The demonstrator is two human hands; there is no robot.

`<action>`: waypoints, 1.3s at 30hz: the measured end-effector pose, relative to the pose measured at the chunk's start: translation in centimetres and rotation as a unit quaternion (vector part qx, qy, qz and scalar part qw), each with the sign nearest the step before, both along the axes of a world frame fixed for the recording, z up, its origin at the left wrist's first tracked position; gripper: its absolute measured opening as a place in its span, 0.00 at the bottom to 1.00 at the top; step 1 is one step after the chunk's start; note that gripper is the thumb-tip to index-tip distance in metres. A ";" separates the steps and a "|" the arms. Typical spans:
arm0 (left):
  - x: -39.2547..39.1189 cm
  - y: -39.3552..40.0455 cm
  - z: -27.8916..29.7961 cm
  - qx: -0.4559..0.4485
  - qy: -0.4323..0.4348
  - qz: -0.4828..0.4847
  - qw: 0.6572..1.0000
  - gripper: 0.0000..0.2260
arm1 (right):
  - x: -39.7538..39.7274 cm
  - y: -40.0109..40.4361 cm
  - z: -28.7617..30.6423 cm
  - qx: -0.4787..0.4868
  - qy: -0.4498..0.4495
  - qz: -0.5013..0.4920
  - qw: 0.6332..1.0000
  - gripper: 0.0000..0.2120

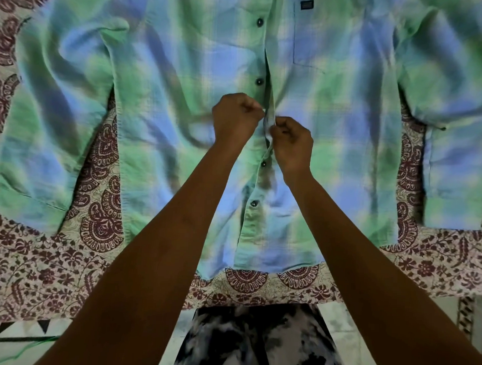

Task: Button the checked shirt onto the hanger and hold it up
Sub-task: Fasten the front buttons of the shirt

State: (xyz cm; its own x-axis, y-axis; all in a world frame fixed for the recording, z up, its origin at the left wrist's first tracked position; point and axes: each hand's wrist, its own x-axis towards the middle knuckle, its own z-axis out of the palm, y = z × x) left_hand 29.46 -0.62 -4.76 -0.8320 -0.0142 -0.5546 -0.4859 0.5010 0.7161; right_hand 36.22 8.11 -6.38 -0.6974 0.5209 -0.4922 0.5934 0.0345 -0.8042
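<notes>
The checked shirt (161, 78), green and blue, lies spread flat, front up, on a patterned bedsheet. Its placket runs down the middle with dark buttons (260, 22) above and below my hands. My left hand (235, 118) pinches the left edge of the placket at mid-chest. My right hand (290, 143) pinches the right edge directly beside it, fingers curled on the fabric. The button between them is hidden by my fingers. No hanger shows in the view; the collar is cut off at the top.
The white bedsheet with maroon paisley print (67, 272) covers the surface under the shirt. A chest pocket with a small label (306, 5) sits at the upper right. My patterned black-and-white clothing (256, 344) is at the near edge.
</notes>
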 end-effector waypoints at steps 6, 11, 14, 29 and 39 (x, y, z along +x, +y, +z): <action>0.3 0.2 -0.1 0.027 -0.023 -0.003 0.999 0.06 | -0.4 -0.3 -0.3 -0.060 0.014 -0.051 0.997 0.10; 0.8 -0.3 -0.3 0.041 -0.053 0.019 0.998 0.10 | -0.4 -0.4 -0.1 -0.099 -0.002 -0.066 0.993 0.10; 0.7 -0.3 -0.4 0.057 -0.067 0.017 0.996 0.12 | -0.3 -0.5 0.1 -0.106 -0.003 -0.069 0.992 0.10; 0.3 -1.0 -1.1 0.074 -0.067 -0.019 0.995 0.05 | -0.6 -0.2 -0.4 -0.163 -0.008 -0.068 0.984 0.07; 0.8 0.1 -1.1 -0.021 -0.021 0.009 1.000 0.10 | -0.9 -1.4 -1.6 -0.045 0.003 -0.069 0.997 0.16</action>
State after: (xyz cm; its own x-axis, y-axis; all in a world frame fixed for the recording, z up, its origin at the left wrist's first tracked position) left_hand 30.27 -0.54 -5.88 -0.8079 -0.0521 -0.5870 -0.5233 0.5215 0.6740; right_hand 35.35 6.66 -8.01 -0.6252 0.5663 -0.5371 0.5827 -0.1192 -0.8039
